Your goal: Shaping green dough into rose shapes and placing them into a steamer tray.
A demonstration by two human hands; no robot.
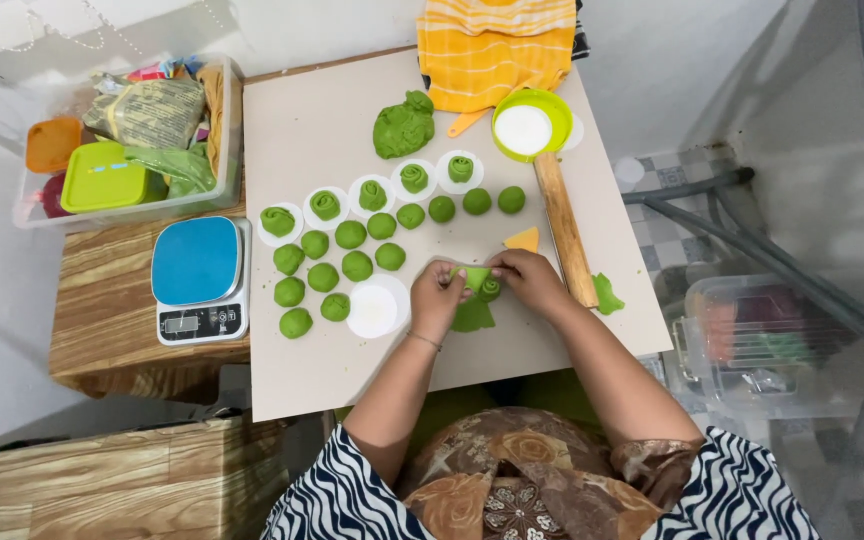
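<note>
Both my hands meet over the front of a pale board (332,110). My left hand (439,297) and my right hand (528,280) pinch a piece of green dough (482,288) that is partly rolled up, its flat end lying on the board below. Several green dough balls (352,264) sit in rows to the left. Several rolled green spirals on white paper rounds (372,193) form a line behind them. A bigger green dough lump (404,125) lies at the back.
A wooden rolling pin (564,230), a yellow scraper (523,240) and a green bowl of white flour (529,125) lie right of my hands. A blue kitchen scale (199,275) and a clear tub of packets (132,140) stand left. A stack of white paper rounds (377,307) is beside my left hand.
</note>
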